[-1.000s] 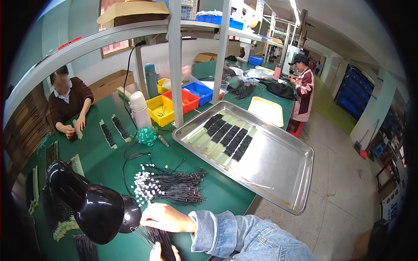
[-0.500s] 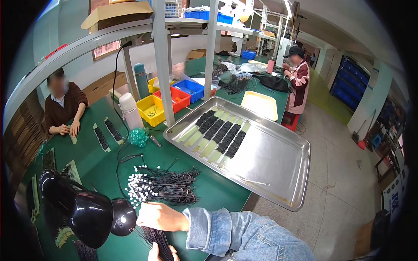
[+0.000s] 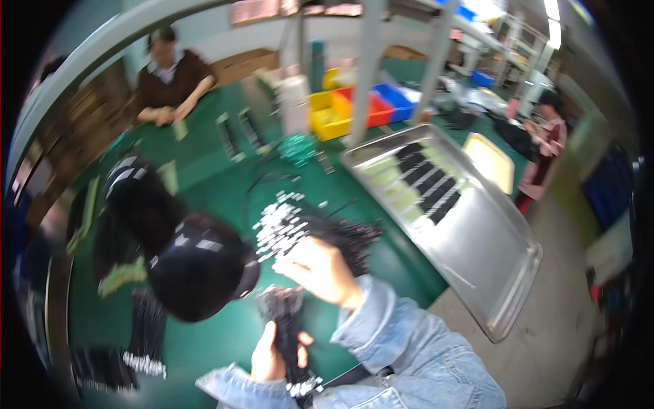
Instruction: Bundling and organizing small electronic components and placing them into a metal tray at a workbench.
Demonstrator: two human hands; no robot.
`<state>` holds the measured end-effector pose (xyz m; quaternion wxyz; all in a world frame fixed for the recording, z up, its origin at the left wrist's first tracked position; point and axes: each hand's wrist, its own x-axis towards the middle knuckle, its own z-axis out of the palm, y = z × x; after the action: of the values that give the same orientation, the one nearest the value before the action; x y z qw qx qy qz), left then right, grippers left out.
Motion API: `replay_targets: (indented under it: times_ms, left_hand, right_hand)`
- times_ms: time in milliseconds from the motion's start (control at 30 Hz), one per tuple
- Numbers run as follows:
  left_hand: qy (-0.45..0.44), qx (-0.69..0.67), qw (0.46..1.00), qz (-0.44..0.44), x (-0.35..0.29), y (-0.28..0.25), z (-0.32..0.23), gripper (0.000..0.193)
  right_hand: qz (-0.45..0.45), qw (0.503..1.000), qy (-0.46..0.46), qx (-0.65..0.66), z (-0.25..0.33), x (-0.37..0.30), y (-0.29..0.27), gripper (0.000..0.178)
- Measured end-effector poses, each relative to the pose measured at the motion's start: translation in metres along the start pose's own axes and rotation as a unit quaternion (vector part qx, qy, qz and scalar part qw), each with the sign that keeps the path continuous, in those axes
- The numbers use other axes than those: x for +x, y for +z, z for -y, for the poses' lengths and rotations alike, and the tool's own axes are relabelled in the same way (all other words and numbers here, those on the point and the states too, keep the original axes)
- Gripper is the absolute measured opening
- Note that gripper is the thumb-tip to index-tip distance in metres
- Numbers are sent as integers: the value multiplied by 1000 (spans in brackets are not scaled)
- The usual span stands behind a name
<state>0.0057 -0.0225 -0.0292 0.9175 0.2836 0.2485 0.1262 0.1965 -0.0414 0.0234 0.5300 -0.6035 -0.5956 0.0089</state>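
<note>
My left hand (image 3: pixel 268 354), at the lower middle, wraps round a bundle of thin black wires (image 3: pixel 286 320). White connectors hang at the bundle's near end, and its far end points up toward the loose pile. My right hand (image 3: pixel 317 269) is over the near side of a spread pile of black wires (image 3: pixel 347 238), whose white connectors (image 3: pixel 278 221) lie to the left. Motion blurs its fingers, so I cannot tell whether they pinch a wire. Beside my hands stands a glossy black lamp (image 3: pixel 197 269). Two more wire bundles (image 3: pixel 146 334) lie at the lower left.
A large metal tray (image 3: pixel 470 252) holding strips of black parts is at the right. Yellow, red and blue bins (image 3: pixel 378 109) stand beyond, near a pale bottle (image 3: pixel 294 105) and green plastic wrap (image 3: pixel 298 148). One person (image 3: pixel 170 88) works at the far left, another (image 3: pixel 545 143) at the right.
My view has swung, shifting the scene rightward in the picture. My right hand has left the held bundle and reached the loose pile. The bundle in my left hand now shows its white connectors.
</note>
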Motion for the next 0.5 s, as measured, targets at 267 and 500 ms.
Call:
replay_targets:
  times_ms: [267, 500]
  left_hand:
    - [7, 16, 1000, -5, 1, -1, -6, 52]
    - [12, 43, 999, -18, -5, 5, -6, 46]
  right_hand:
    - [-16, 995, 76, 60, 0, 6, -7, 10]
    - [94, 992, -51, -62, 38, 4, -4, 12]
